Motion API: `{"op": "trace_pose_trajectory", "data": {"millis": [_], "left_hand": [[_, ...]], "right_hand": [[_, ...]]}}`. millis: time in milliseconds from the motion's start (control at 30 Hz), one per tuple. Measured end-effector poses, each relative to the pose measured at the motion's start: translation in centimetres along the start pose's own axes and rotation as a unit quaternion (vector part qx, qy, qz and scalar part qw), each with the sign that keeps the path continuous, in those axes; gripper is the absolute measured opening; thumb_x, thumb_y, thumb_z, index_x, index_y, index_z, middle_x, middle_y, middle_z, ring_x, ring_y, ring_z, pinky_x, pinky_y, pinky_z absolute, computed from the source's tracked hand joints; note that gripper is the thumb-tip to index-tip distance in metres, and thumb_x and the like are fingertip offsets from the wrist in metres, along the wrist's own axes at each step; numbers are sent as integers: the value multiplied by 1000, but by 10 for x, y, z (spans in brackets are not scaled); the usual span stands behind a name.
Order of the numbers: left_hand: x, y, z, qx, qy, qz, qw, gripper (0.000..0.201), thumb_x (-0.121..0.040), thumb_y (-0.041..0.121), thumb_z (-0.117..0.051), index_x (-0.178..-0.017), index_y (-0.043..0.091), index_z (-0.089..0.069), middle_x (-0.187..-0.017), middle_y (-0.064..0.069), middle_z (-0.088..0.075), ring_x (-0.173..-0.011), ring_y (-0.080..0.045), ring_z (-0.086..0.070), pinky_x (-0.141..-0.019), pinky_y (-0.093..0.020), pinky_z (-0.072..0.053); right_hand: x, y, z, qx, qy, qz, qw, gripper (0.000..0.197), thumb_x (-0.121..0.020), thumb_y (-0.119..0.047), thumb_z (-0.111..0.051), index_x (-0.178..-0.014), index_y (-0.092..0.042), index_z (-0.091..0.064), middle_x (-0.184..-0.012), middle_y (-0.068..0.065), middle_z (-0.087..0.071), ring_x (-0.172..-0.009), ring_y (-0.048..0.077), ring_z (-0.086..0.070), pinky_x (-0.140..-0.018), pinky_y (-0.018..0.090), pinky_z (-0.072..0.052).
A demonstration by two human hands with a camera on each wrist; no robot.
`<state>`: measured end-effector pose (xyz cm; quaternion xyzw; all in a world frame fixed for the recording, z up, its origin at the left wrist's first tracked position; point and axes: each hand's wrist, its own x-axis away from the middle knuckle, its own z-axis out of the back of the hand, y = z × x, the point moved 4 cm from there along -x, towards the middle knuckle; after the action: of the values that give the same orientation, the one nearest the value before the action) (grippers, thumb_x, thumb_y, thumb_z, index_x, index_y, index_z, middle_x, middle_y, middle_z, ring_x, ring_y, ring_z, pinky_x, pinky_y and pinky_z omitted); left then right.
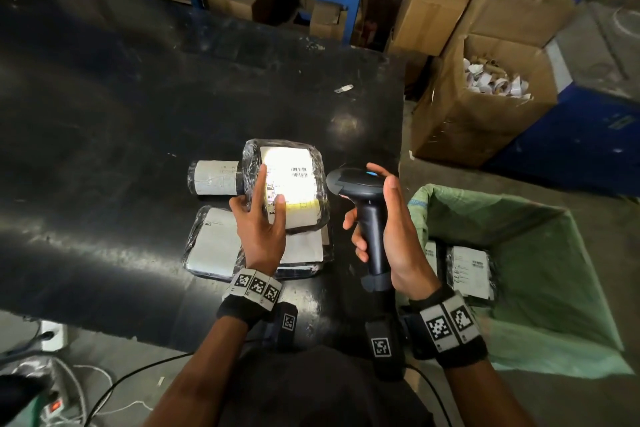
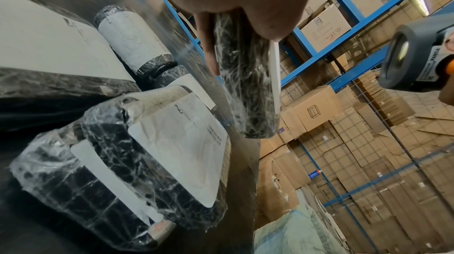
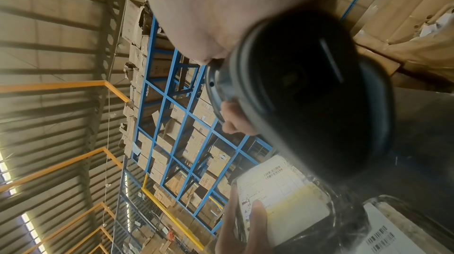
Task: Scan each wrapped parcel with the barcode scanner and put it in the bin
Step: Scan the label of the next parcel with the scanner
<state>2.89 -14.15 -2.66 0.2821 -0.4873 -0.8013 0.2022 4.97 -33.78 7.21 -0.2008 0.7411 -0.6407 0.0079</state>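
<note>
Warehouse desk [image 1: 138, 114]: at lower centre your right hand [image 1: 388, 229] wraps the barcode scanner [image 1: 367, 211], aimed at the lit label; just beyond, your left hand [image 1: 259, 229] pinches the wrapped parcel [image 1: 298, 163] tilted up. Scanning underway. Next, drop it rightward into the green-lined bin [image 1: 554, 253].

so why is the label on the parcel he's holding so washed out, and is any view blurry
Head view: the scanner lights the held parcel, blowing out the label's left part. Right wrist view: the scanner head is close and out of focus. Left wrist view: the table is streaked and strongly bent by the lens.
</note>
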Motion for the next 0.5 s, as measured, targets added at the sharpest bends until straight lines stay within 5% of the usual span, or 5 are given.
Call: {"op": "trace_pose_trajectory", "data": {"millis": [200,367,500], "left_hand": [[-4,-7,-2,-6,1,-9,1000,58,-97,26,-63,-150,34,-41,-120,-6,-36,-101,-14,-48,-94,2,-33],[-2,-8,-2,-16,-7,-5,1000,57,-98,29,-62,-150,35,-40,-121,-11,-39,-101,-15,-47,-96,-21,-43],[0,-6,0,-23,-12,-1,1000,57,-99,31,-60,-151,38,-36,-123,-15,-41,-101,-17,-45,-94,-26,-42]], "right_hand": [[-2,-3,0,-10,1,8,1000,49,-93,-62,-33,-136,-42,-41,-83,24,-58,-46,23,-45,-48,29,-39],[-1,-3,-1,-4,4,5,1000,45,-96,-60,-31,-136,-43,-41,-82,23,-58,-48,23,-46,-47,29,-40],[1,-1,0,-2,8,5,1000,42,-99,-57,-29,-136,-43,-41,-81,22,-57,-48,24,-46,-48,29,-40]]}}
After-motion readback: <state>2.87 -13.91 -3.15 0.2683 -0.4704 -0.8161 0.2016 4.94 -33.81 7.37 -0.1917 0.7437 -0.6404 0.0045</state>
